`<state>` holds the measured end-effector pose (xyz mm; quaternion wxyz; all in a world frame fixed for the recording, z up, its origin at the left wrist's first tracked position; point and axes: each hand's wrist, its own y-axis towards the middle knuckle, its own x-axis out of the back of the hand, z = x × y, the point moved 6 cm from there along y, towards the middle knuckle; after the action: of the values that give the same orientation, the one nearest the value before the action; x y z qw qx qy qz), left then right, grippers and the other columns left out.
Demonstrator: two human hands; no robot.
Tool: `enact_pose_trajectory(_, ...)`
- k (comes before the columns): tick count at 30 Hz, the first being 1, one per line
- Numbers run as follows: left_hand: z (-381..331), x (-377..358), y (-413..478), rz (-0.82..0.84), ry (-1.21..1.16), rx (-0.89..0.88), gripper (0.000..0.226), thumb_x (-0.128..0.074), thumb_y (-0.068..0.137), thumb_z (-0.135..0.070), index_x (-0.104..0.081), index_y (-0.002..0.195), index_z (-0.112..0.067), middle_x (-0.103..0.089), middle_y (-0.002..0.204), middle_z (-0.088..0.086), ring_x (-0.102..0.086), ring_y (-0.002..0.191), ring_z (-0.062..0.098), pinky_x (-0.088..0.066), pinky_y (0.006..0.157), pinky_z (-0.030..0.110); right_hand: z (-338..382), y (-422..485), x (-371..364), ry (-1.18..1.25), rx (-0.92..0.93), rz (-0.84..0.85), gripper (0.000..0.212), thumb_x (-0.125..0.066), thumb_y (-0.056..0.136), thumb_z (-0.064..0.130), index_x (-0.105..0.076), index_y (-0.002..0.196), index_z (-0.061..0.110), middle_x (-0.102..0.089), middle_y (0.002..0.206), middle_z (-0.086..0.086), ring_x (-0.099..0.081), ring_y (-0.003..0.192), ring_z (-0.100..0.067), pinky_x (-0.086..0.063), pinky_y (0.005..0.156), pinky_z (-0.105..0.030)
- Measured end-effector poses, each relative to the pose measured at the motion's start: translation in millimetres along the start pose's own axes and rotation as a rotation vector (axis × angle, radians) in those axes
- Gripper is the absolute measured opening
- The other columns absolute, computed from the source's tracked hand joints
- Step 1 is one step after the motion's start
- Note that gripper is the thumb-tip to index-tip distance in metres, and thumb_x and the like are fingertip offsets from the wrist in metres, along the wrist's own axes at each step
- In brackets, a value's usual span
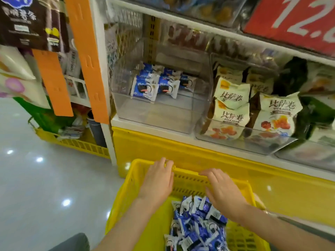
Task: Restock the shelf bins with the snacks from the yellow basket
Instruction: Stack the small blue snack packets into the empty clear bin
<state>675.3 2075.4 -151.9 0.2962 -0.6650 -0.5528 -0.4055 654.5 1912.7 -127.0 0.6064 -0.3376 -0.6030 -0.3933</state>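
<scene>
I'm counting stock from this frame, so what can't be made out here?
Head view only.
Cut off at the top-right edge: the red price sign.
Blurred: the top-shelf snacks.
Partly cut off by the bottom edge, uncountable: the blue packets in the yellow basket.
Hidden past the basket rim: the right hand's grip.
</scene>
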Motion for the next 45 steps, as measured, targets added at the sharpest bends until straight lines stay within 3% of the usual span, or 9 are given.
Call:
enact_pose_trajectory(3, 8.0, -70.9, -19.0, 0.266, 0.032, 0.027, 0.031, -0.039, 0.098, -0.024, -0.041, 0.129, -0.018, -0.044, 0.128, 0.0, -0.042, 0.115, 0.013, -0.037, 0.101, 0.028, -32.8, -50.3, -80.0, 0.13, -0.222, 0.357, 0.035, -0.038, 0.099, 0.034, -0.038, 0.132, 0.024, -0.044, 0.126, 0.006, -0.044, 0.115, -0.011, -0.038, 0.096, -0.021)
enact_pose_trajectory(10, 23.5, -212.0, -81.9, 0.787, -0.083, 0.133, 0.034, -0.038, 0.099, -0.023, -0.042, 0.13, -0.011, -0.042, 0.135, 0.011, -0.046, 0.119, 0.025, -0.039, 0.097, 0.035, -65.7, -141.0, -191.1, 0.322, -0.682, 0.791, 0.056, -0.048, 0.096, 0.03, -0.025, 0.142, 0.009, -0.035, 0.144, -0.01, -0.045, 0.123, -0.024, -0.039, 0.096, -0.029)
enact_pose_trajectory(13, 19.9, -247.4, -95.3, 0.847, -0.195, 0.214, 0.026, -0.043, 0.097, -0.021, -0.047, 0.122, -0.013, -0.048, 0.127, 0.011, -0.053, 0.111, 0.025, -0.043, 0.089, 0.034, -64.7, -158.2, -213.7, 0.494, -0.832, 0.803, 0.054, -0.05, 0.096, 0.015, -0.026, 0.143, 0.008, -0.05, 0.13, -0.009, -0.058, 0.096, -0.018, -0.049, 0.073, -0.023)
enact_pose_trajectory(16, 14.5, -271.3, -98.5, 0.866, -0.247, 0.266, 0.017, -0.05, 0.095, -0.025, -0.046, 0.11, -0.02, -0.051, 0.113, 0.008, -0.057, 0.1, 0.023, -0.043, 0.078, 0.031, -54.7, -164.7, -224.2, 0.563, -0.881, 0.806, 0.07, -0.056, 0.093, 0.016, -0.013, 0.149, 0.01, -0.037, 0.145, -0.009, -0.047, 0.123, -0.023, -0.045, 0.095, -0.027)
enact_pose_trajectory(23, 10.6, -297.7, -106.6, 0.921, -0.119, 0.301, 0.077, -0.068, 0.079, -0.045, -0.029, 0.139, -0.015, -0.041, 0.135, 0.007, -0.05, 0.116, 0.024, -0.043, 0.091, 0.034, -62.4, -164.3, -233.5, 0.617, -0.931, 0.813, 0.076, -0.072, 0.081, 0.025, -0.027, 0.141, 0.012, -0.04, 0.141, -0.007, -0.043, 0.127, -0.025, -0.042, 0.101, -0.034)
enact_pose_trajectory(27, 8.0, -299.5, -117.5, 0.978, -0.435, 0.474, 0.066, -0.073, 0.078, -0.027, -0.037, 0.132, -0.013, -0.054, 0.122, 0.006, -0.056, 0.105, 0.021, -0.048, 0.087, 0.029, -64.9, -157.3, -231.2, 0.633, -0.823, 0.814, 0.025, -0.069, 0.083, 0.029, -0.044, 0.085, 0.027, -0.05, 0.082, 0.005, -0.051, 0.076, -0.013, -0.043, 0.061, -0.022)
enact_pose_trajectory(31, 6.8, -270.3, -116.3, 0.93, -0.998, 0.755, 0.058, -0.07, 0.08, -0.005, -0.036, 0.123, -0.023, -0.063, 0.096, 0.005, -0.067, 0.071, 0.012, -0.052, 0.06, 0.02, -67.7, -141.1, -210.7, 0.814, -0.881, 0.592, 0.034, -0.065, 0.087, 0.025, -0.048, 0.115, 0.014, -0.065, 0.1, -0.005, -0.062, 0.086, -0.016, -0.046, 0.064, -0.018)
enact_pose_trajectory(37, 6.9, -224.7, -108.6, 0.804, -1.369, 0.889, 0.055, -0.057, 0.079, 0.012, -0.046, 0.122, -0.021, -0.06, 0.116, 0.018, -0.065, 0.096, 0.028, -0.055, 0.08, 0.035, -42.4, -124.1, -180.5, 1.141, -0.846, 0.569, 0.019, -0.045, 0.098, 0.026, -0.042, 0.091, 0.008, -0.041, 0.076, -0.007, -0.047, 0.072, -0.014, -0.046, 0.068, -0.027)
enact_pose_trajectory(45, -16.1, -194.5, -106.0, 0.774, -1.509, 0.803, 0.035, -0.065, 0.078, -0.025, -0.058, 0.111, -0.014, -0.072, 0.102, 0.007, -0.069, 0.09, 0.021, -0.055, 0.07, 0.033, -15.1, -101.2, -154.1, 1.339, -0.818, 0.296, 0.021, -0.056, 0.093, 0.021, -0.047, 0.086, 0.004, -0.044, 0.077, -0.009, -0.042, 0.069, -0.018, -0.038, 0.062, -0.022)
